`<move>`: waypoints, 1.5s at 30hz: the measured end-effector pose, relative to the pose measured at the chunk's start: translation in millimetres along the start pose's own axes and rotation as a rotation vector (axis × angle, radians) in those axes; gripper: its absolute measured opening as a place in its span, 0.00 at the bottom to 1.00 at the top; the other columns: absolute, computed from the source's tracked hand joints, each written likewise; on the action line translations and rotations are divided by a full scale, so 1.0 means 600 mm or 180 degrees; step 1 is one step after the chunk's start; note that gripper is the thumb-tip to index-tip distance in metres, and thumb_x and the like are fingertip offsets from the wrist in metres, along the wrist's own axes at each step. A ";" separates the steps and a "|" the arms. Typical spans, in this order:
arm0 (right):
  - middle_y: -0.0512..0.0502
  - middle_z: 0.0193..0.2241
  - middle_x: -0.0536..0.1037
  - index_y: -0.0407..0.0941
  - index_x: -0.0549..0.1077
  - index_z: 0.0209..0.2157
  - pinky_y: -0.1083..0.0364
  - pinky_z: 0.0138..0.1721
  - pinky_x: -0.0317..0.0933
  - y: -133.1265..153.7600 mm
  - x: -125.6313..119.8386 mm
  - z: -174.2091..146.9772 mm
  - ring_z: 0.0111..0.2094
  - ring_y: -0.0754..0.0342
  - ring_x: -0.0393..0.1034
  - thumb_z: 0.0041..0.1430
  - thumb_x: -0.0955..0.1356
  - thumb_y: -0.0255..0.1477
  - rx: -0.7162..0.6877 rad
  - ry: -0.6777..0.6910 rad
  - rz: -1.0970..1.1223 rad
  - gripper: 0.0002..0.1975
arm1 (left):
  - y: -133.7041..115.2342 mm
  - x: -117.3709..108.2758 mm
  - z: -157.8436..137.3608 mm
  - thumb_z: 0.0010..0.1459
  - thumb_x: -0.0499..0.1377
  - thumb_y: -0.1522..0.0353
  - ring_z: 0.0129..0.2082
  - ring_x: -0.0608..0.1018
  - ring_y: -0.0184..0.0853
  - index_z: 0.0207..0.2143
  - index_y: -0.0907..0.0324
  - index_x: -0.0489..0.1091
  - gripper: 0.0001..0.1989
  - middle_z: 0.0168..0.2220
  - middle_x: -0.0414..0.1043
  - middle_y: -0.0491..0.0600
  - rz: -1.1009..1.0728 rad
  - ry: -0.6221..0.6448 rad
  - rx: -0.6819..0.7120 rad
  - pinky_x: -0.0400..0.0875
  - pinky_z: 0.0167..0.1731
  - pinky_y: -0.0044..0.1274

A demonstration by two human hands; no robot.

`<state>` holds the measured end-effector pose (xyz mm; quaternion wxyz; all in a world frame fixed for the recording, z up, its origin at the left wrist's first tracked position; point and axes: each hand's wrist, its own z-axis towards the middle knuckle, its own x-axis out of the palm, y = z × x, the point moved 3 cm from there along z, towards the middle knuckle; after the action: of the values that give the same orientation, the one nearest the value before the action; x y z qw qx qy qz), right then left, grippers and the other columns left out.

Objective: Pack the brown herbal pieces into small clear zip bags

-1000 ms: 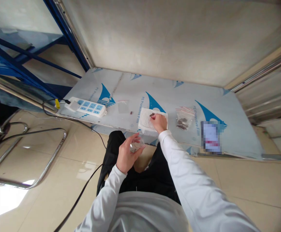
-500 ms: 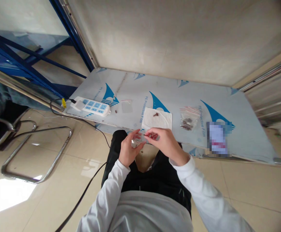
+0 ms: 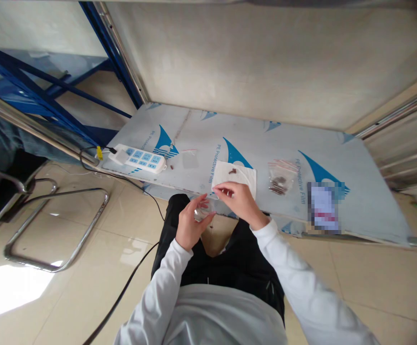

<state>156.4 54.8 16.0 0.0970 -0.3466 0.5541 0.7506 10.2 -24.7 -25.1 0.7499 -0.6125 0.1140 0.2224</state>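
My left hand [image 3: 187, 224] is closed around a small clear plastic object [image 3: 204, 211], held just off the front edge of the table; whether it is a bag or a cup I cannot tell. Over the near edge of a white paper sheet [image 3: 243, 175], my right hand [image 3: 240, 200] has thumb and fingertips pressed together. Whatever sits in that pinch is too small to make out. A few small brown pieces [image 3: 232, 171] lie on the sheet. To its right is a clear zip bag [image 3: 282, 178] with several brown pieces inside.
A white power strip [image 3: 141, 159] with a black cable lies on the table's left side. Near it are a flat clear bag [image 3: 190, 159] and one brown piece [image 3: 172, 167]. A blurred-out flat item [image 3: 323, 207] lies at right. A metal chair frame [image 3: 55, 230] stands left.
My right hand has moved away from the clear plastic object, up towards the white sheet, fingertips still together. The left hand stays in place with its hold.
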 end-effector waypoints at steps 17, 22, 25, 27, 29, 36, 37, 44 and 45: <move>0.35 0.45 0.74 0.42 0.75 0.42 0.51 0.45 0.63 0.014 0.283 0.230 0.46 0.45 0.70 0.62 0.64 0.25 0.0575 0.0251 -0.0706 0.09 | 0.000 -0.088 -0.044 0.52 0.65 0.68 0.39 0.81 0.36 0.51 0.57 0.67 0.23 0.40 0.79 0.50 0.0357 -0.0232 -0.0464 0.76 0.43 0.28; 0.35 0.44 0.76 0.41 0.76 0.39 0.52 0.44 0.63 0.028 0.251 0.221 0.44 0.46 0.71 0.63 0.64 0.25 0.0570 0.0111 -0.0498 0.09 | 0.007 -0.091 -0.030 0.52 0.65 0.67 0.40 0.80 0.34 0.52 0.55 0.66 0.24 0.41 0.78 0.49 0.0335 -0.0276 -0.0511 0.75 0.44 0.27; 0.41 0.41 0.78 0.42 0.76 0.41 0.56 0.44 0.64 0.036 0.173 0.174 0.41 0.52 0.73 0.65 0.64 0.30 0.0379 -0.0002 -0.0264 0.11 | 0.012 -0.077 -0.017 0.52 0.65 0.66 0.40 0.80 0.35 0.52 0.56 0.66 0.24 0.41 0.78 0.50 0.0197 -0.0307 -0.0536 0.75 0.44 0.28; 0.46 0.38 0.80 0.44 0.76 0.42 0.59 0.42 0.65 0.044 0.105 0.120 0.37 0.56 0.73 0.66 0.63 0.33 0.0177 -0.0070 -0.0062 0.12 | 0.012 -0.060 -0.007 0.52 0.65 0.66 0.41 0.80 0.35 0.53 0.57 0.66 0.25 0.42 0.78 0.50 0.0130 -0.0280 -0.0448 0.75 0.44 0.28; 0.46 0.37 0.80 0.45 0.77 0.40 0.58 0.38 0.65 0.057 0.038 0.060 0.36 0.55 0.74 0.64 0.65 0.33 -0.0277 -0.0206 0.0388 0.10 | 0.005 -0.038 0.003 0.52 0.65 0.66 0.42 0.80 0.36 0.52 0.57 0.66 0.25 0.42 0.77 0.51 0.0136 -0.0232 -0.0288 0.74 0.45 0.29; 0.46 0.34 0.80 0.47 0.75 0.41 0.54 0.39 0.65 0.062 -0.047 -0.050 0.37 0.51 0.74 0.59 0.69 0.26 -0.0255 0.0343 -0.0562 0.08 | -0.045 0.039 0.020 0.50 0.64 0.71 0.40 0.80 0.38 0.46 0.59 0.69 0.19 0.40 0.78 0.50 0.0175 0.0083 0.0238 0.75 0.41 0.27; 0.46 0.34 0.80 0.47 0.75 0.41 0.53 0.39 0.65 0.060 -0.053 -0.052 0.37 0.51 0.74 0.58 0.70 0.27 -0.0232 0.0352 -0.0655 0.08 | -0.050 0.045 0.020 0.50 0.64 0.71 0.40 0.80 0.38 0.45 0.59 0.69 0.18 0.40 0.78 0.50 0.0156 0.0115 0.0284 0.75 0.41 0.27; 0.47 0.33 0.80 0.46 0.76 0.38 0.57 0.35 0.64 -0.016 -0.104 -0.049 0.32 0.54 0.73 0.64 0.65 0.32 0.0027 -0.0585 -0.0147 0.09 | -0.062 0.053 0.024 0.51 0.66 0.66 0.41 0.80 0.36 0.52 0.58 0.66 0.26 0.42 0.78 0.50 -0.0082 0.0158 0.0238 0.74 0.44 0.27; 0.46 0.33 0.80 0.45 0.76 0.38 0.57 0.34 0.64 -0.042 -0.108 -0.040 0.31 0.55 0.73 0.63 0.65 0.32 0.0227 -0.0839 -0.0270 0.09 | -0.062 0.052 0.025 0.51 0.67 0.66 0.41 0.80 0.36 0.52 0.57 0.66 0.26 0.41 0.78 0.50 -0.0123 0.0161 0.0221 0.74 0.44 0.27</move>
<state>227.8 58.2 33.9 0.2128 -0.2644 0.5477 0.7648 53.7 -9.9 -3.7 0.7717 -0.5937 0.1287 0.1882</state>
